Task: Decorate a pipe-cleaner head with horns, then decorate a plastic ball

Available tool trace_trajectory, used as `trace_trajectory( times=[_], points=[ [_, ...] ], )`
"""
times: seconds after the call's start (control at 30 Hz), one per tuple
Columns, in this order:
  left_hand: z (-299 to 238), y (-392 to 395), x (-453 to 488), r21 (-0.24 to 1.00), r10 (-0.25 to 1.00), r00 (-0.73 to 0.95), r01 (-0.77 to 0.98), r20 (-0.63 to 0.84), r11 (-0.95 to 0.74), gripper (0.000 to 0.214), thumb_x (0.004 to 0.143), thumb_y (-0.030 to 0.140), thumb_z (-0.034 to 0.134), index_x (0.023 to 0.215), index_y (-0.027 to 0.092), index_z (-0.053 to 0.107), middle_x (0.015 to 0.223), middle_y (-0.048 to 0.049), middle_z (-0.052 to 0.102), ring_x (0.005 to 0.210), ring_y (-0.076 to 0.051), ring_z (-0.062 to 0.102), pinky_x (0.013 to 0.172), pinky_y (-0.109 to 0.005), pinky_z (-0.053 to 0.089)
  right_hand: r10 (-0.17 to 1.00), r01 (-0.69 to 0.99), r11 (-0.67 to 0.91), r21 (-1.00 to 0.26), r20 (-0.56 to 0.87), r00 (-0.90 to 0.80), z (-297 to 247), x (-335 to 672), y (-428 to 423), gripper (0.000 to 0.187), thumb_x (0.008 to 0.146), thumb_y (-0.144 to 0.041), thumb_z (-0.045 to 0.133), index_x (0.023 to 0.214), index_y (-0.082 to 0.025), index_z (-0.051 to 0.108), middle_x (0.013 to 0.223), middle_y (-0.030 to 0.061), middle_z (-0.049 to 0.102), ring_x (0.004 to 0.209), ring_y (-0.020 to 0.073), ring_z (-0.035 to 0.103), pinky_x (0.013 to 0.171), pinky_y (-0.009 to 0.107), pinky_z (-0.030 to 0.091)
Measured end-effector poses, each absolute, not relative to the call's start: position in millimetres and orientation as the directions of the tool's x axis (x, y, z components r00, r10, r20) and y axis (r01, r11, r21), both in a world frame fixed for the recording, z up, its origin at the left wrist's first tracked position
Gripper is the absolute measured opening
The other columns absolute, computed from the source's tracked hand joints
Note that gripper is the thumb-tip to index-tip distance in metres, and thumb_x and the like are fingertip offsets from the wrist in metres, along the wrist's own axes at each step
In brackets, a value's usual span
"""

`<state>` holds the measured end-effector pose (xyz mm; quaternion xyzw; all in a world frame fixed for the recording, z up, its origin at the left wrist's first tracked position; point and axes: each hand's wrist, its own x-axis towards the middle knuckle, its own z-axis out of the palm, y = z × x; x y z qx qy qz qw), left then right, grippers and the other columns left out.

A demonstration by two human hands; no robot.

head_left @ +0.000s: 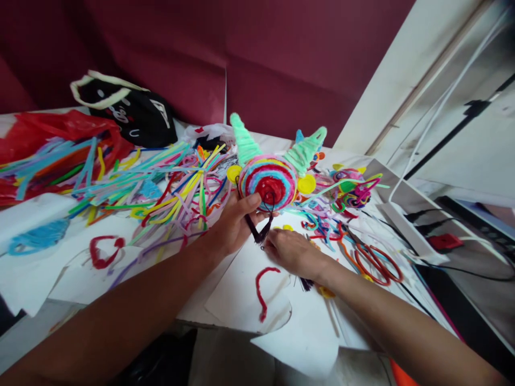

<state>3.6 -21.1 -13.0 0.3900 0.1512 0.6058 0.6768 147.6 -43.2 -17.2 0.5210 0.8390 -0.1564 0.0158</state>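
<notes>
My left hand (237, 217) grips a round pipe-cleaner head (267, 179) by its lower edge, thumb on the front. The head has rings of red, blue, pink and yellow, two pale green horns (245, 140) and a yellow disc (306, 184) at each side. A dark cord (260, 234) loops down in front of it, between my hands. My right hand (292, 251) is closed in a pinch by the cord's lower end. Dark purple tassel strands (306, 284) stick out below that hand; its fingertips are partly hidden.
Loose pipe cleaners (177, 182) pile up at the left, beside a red plastic bag (80, 128) and a black bag (132, 115). A bent red pipe cleaner (261, 295) lies on white paper (237, 292) in front. Orange-handled scissors (378, 264) and a power strip (418, 228) are at the right.
</notes>
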Motion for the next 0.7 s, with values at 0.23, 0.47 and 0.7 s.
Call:
trace_trajectory(
  times=[0.23, 0.47, 0.7],
  points=[
    [-11.2, -22.9, 2.3, 0.689, 0.934, 0.219, -0.724, 0.284, -0.039, 0.042, 0.064, 0.037, 0.084, 0.096, 0.019, 0.063, 0.098, -0.0042, 0.073, 0.101, -0.026, 0.067, 0.09, -0.044, 0.054, 0.866, 0.775, 0.427, -0.467, -0.037, -0.499, -2.1, 179.3, -60.3, 0.01, 0.091, -0.016, 0.044, 0.088, -0.019, 0.053, 0.083, 0.002, 0.065, 0.07, 0.0116, 0.058, 0.062, 0.022, 0.042],
    [-9.7, -26.9, 2.3, 0.677, 0.927, 0.225, -0.734, 0.301, -0.042, 0.047, 0.065, 0.033, 0.083, 0.107, 0.022, 0.064, 0.079, 0.0002, 0.072, 0.097, -0.025, 0.068, 0.095, -0.045, 0.052, 0.964, 0.255, 0.257, -0.932, 0.23, -0.13, 27.8, 207.9, -78.7, 0.016, 0.084, -0.034, 0.068, 0.093, -0.02, 0.067, 0.079, 0.0008, 0.067, 0.07, 0.0123, 0.062, 0.063, 0.023, 0.049],
    [-8.8, -27.6, 3.1, 0.694, 0.936, 0.199, -0.718, 0.289, -0.061, 0.045, 0.065, 0.033, 0.083, 0.105, 0.023, 0.065, 0.1, -0.0039, 0.073, 0.104, -0.027, 0.067, 0.098, -0.044, 0.051, 0.918, 0.148, 0.39, -0.909, 0.397, 0.018, 35.0, 198.9, -72.6, 0.01, 0.084, -0.033, 0.07, 0.083, -0.024, 0.072, 0.073, -0.0007, 0.067, 0.066, 0.0106, 0.06, 0.058, 0.02, 0.048]
  ],
)
